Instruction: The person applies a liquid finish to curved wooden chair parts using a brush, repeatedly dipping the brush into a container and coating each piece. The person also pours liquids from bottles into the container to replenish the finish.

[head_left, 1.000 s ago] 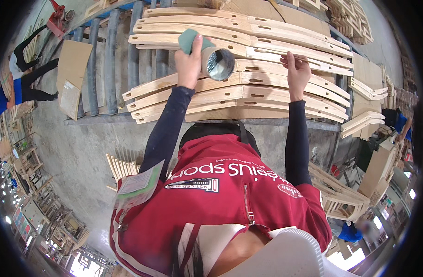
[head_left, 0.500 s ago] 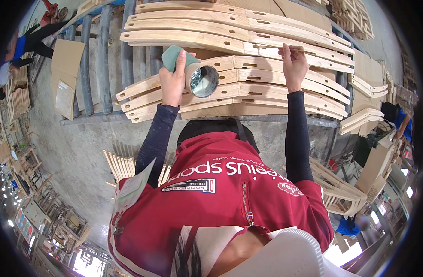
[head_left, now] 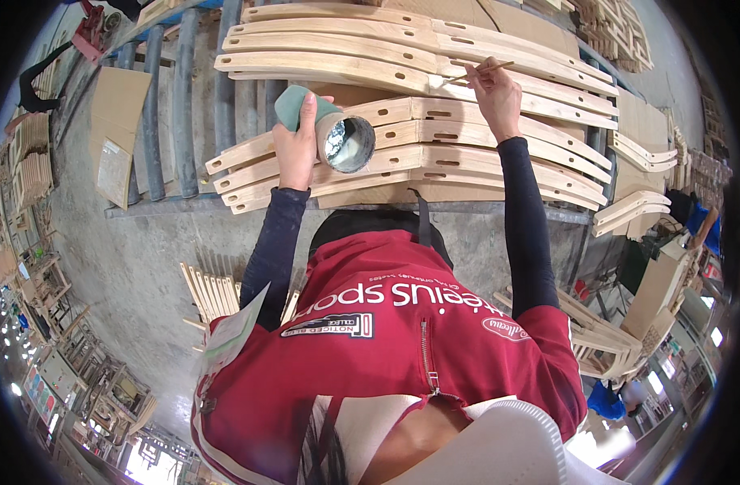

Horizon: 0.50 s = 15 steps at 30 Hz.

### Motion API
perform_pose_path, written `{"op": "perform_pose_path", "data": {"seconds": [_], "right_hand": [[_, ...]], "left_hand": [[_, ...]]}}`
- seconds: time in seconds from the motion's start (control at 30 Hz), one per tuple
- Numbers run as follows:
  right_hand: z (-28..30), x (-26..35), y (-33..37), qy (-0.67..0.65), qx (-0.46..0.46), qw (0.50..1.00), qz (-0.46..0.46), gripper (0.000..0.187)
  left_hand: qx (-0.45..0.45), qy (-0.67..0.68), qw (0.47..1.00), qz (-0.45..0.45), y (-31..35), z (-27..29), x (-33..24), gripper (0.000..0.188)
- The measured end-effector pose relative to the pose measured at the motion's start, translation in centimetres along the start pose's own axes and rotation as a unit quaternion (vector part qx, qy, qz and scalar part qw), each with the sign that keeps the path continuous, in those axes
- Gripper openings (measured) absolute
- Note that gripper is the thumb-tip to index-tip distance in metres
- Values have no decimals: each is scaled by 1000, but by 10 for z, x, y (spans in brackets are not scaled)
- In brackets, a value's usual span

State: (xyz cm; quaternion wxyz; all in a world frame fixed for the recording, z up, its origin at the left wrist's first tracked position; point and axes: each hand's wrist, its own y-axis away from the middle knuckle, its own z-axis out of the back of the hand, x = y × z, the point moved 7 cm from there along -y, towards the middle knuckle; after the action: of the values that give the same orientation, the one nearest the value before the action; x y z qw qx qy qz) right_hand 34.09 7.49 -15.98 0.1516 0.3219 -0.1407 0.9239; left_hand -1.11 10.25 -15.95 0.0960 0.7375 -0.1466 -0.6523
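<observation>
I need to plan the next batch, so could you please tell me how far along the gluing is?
Done: cannot tell. In hand: the left hand holds a green open-mouthed can; the right hand touches a thin stick to one curved pale wooden piece. The other slots look dry.

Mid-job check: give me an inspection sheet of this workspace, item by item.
Surface: roller conveyor, grey rollers, carrying stacked wood.
Job's things: curved wooden chair parts with slots, overlapping; green can, open mouth facing the camera, whitish inside; thin brush, tip on a whitish patch on one part.
Clutter: cardboard sheets on the conveyor's left; wooden slats on the floor.
Hands: left hand holds the can; right hand holds the brush.
Cables: nothing seen.
Surroundings: concrete floor; more wooden parts stacked at right.
</observation>
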Motion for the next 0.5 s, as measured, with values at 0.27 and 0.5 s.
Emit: {"op": "perform_pose_path", "data": {"seconds": [0.27,0.5], "right_hand": [[-1,-1,-1,69,18,997,16,21],[2,-9,-7,63,17,998,9,22]], "left_hand": [[-24,8,1000,-14,7,11,-4,43],[-23,-15,999,-38,7,16,-2,38]]}}
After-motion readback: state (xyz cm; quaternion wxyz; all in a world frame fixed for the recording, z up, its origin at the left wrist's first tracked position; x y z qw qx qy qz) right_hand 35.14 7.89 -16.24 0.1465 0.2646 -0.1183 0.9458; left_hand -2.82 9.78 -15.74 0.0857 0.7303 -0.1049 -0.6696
